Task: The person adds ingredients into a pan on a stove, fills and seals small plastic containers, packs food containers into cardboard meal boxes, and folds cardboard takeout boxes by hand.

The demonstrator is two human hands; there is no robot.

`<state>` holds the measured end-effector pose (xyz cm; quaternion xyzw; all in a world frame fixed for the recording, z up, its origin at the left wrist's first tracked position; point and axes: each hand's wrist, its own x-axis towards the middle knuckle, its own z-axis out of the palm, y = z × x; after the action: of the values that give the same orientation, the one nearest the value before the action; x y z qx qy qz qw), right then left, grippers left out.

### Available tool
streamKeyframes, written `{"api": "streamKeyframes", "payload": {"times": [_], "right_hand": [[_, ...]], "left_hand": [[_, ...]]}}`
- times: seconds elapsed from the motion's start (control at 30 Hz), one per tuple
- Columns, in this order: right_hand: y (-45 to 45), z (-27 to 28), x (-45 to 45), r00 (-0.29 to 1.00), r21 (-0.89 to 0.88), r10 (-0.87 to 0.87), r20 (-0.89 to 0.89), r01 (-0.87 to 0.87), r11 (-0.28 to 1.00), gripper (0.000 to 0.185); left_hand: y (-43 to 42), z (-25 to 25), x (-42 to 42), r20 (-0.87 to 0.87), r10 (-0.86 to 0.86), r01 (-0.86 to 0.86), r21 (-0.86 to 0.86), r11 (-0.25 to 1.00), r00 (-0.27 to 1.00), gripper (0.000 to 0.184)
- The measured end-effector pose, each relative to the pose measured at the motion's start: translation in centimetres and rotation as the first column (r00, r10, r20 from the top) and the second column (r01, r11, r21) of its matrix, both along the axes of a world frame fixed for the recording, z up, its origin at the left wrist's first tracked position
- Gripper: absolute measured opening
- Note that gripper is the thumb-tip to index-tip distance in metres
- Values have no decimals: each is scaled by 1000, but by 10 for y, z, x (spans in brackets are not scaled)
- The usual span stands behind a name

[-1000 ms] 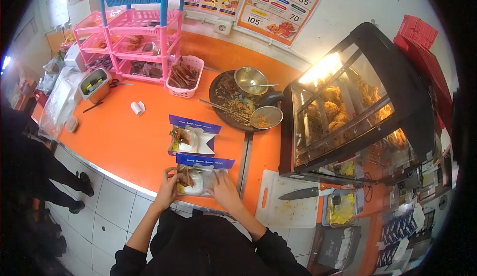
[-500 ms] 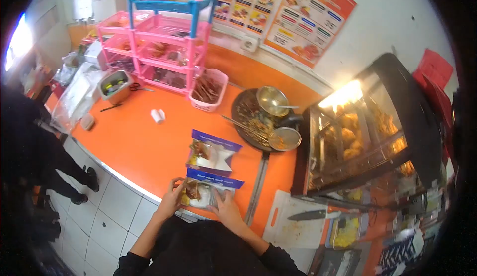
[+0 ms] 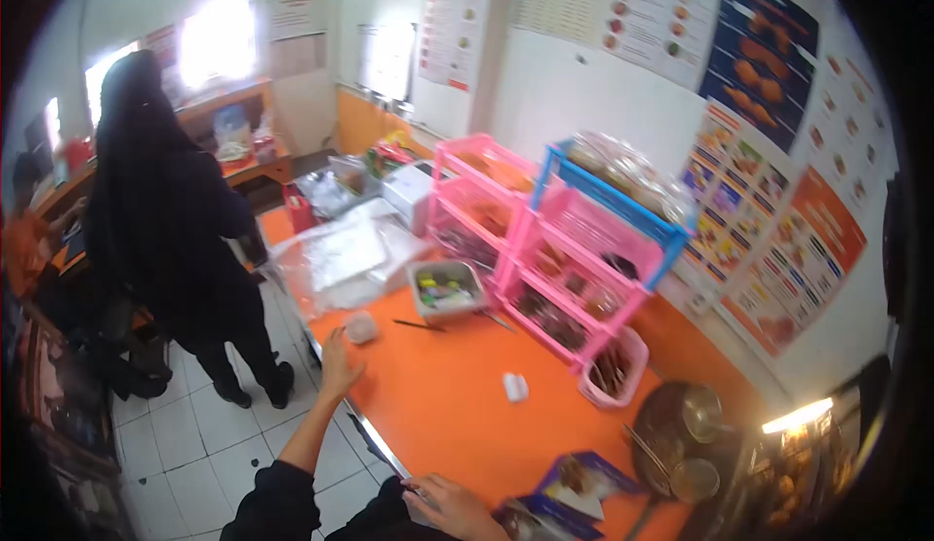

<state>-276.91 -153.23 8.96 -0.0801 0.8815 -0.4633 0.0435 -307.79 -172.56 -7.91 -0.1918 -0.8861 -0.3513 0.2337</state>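
My left hand is stretched out over the front edge of the orange table, fingers apart. Just beyond its fingertips sits a small round, pale, clear-looking container; whether they touch it I cannot tell. My right hand rests open at the table edge, near the bottom of the view. To its right is a blue-edged paper food box, partly cut off by the frame. Behind that stands a second open box with browned food and a white wrapper in it.
Pink shelving with a blue top tier stands at the back. A tub of small packets, plastic bags and a black pan are on the table. A person in dark clothes stands at left.
My view has swung left. My left hand has left the nearer food box and reached left to the small container. My right hand has come off that box to the table edge.
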Motion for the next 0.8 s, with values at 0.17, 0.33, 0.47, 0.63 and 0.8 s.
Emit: {"api": "streamKeyframes", "payload": {"times": [0.17, 0.33, 0.47, 0.63, 0.8], "right_hand": [[-35, -51, -84, 990, -139, -108, 94, 120, 983, 30], [-27, -60, -158, 972, 83, -206, -113, 216, 973, 36], [-25, -116, -202, 830, 313, -388, -400, 522, 794, 50], [-18, -151, -177, 897, 562, -210, -390, 412, 718, 37], [-19, -186, -156, 879, 704, -85, -470, 431, 565, 41]], "left_hand": [[-10, -19, -101, 118, -54, 87, -299, 950, 992, 83], [26, -25, -45, 143, -187, 206, -127, 970, 972, 68], [64, 14, 67, 386, -332, 347, 34, 937, 861, 34], [59, -30, 122, 172, -556, 510, 249, 823, 813, 58], [0, -44, 132, 73, -485, 459, 228, 859, 871, 90]]}}
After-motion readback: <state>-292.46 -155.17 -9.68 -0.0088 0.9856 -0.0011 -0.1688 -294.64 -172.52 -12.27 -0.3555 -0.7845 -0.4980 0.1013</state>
